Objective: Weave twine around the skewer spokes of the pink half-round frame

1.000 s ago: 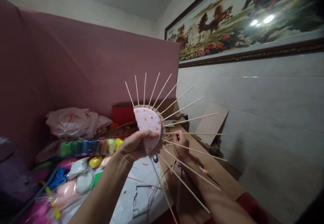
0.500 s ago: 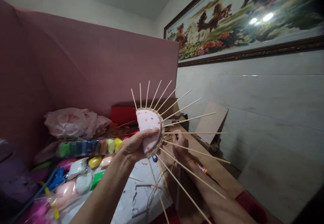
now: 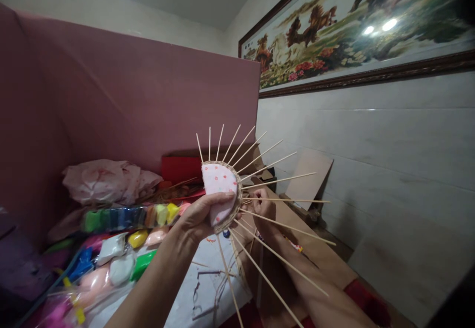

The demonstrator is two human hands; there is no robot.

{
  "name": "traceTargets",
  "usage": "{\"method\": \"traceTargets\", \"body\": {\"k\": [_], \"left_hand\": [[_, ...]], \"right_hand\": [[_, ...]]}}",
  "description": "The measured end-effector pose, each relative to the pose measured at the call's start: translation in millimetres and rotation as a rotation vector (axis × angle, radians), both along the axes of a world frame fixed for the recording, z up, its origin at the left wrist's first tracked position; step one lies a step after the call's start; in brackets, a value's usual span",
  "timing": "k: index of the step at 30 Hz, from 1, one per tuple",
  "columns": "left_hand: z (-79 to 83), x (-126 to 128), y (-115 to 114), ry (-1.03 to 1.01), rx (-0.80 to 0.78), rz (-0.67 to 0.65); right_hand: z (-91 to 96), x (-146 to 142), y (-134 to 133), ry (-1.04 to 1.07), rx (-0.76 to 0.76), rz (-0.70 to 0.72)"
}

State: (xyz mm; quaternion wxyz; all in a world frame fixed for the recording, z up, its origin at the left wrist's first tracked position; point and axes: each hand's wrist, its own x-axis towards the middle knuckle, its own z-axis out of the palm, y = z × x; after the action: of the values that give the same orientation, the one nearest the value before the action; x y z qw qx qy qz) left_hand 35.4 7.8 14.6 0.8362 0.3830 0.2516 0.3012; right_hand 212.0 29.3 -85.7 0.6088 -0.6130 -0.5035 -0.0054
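Observation:
My left hand (image 3: 200,214) grips a half-round woven piece (image 3: 219,177) by its lower part, thumb flat on the white, red-dotted fabric face and fingers behind. A braided twine rim (image 3: 237,177) runs along the curved edge. Thin pale sticks (image 3: 285,200) fan out from that rim. On the right side my right hand (image 3: 264,208) is closed in a pinch close to the rim, behind some of the sticks. What its fingertips hold is too small and partly hidden to make out.
Bags of coloured clay (image 3: 122,267) and a clay strip pack (image 3: 126,218) lie at the left. Below the hands is a white sheet (image 3: 185,288) with loose strands. Crumpled dotted fabric (image 3: 107,179) lies behind; a board (image 3: 309,177) leans at the wall.
The woven piece and its sticks have shifted slightly downward in view, both hands staying on the same spots. The right hand remains pinched near the rim.

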Motion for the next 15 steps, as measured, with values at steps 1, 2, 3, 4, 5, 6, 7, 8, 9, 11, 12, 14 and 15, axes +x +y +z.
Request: {"method": "traceTargets", "body": {"k": [1, 2, 3, 4, 5, 6, 7, 8, 9, 11, 12, 14, 15], "left_hand": [[0.2, -1.8, 2.0, -0.001, 0.005, 0.029], [0.7, -3.7, 3.7, -0.003, 0.009, 0.058], [1.5, -5.6, 5.3, -0.007, 0.015, 0.088], [2.6, -7.4, 6.8, -0.01, 0.018, 0.12], [3.8, -9.3, 8.2, -0.01, 0.02, 0.153], [5.2, -11.3, 9.6, -0.008, 0.022, 0.19], [6.5, -13.3, 11.1, -0.005, 0.023, 0.224], [7.6, -15.5, 12.8, 0.0, 0.023, 0.253], [8.6, -17.8, 14.6, 0.007, 0.021, 0.279], [9.8, -22.8, 18.7, 0.025, 0.02, 0.326], [10.0, -25.4, 20.8, 0.034, 0.021, 0.347], [9.7, -30.9, 25.2, 0.045, 0.019, 0.353], [9.3, -33.6, 27.2, 0.045, 0.015, 0.334]], "right_hand": [[0.1, 0.7, 0.5, 0.004, 0.004, 0.001], [0.3, 1.4, 0.9, 0.011, 0.01, 0.001], [0.6, 2.0, 1.4, 0.021, 0.018, -0.002], [0.8, 2.5, 1.9, 0.032, 0.028, -0.005], [1.0, 3.2, 2.3, 0.044, 0.042, -0.009], [1.2, 3.9, 2.8, 0.056, 0.061, -0.014], [1.2, 4.9, 3.3, 0.069, 0.081, -0.021], [1.1, 6.0, 3.8, 0.082, 0.103, -0.029], [0.8, 7.3, 4.5, 0.094, 0.122, -0.04], [0.2, 10.0, 5.7, 0.111, 0.154, -0.064], [0.0, 11.0, 6.1, 0.117, 0.166, -0.073], [0.1, 12.2, 6.2, 0.126, 0.189, -0.071], [0.5, 12.2, 5.7, 0.127, 0.202, -0.065]]}}
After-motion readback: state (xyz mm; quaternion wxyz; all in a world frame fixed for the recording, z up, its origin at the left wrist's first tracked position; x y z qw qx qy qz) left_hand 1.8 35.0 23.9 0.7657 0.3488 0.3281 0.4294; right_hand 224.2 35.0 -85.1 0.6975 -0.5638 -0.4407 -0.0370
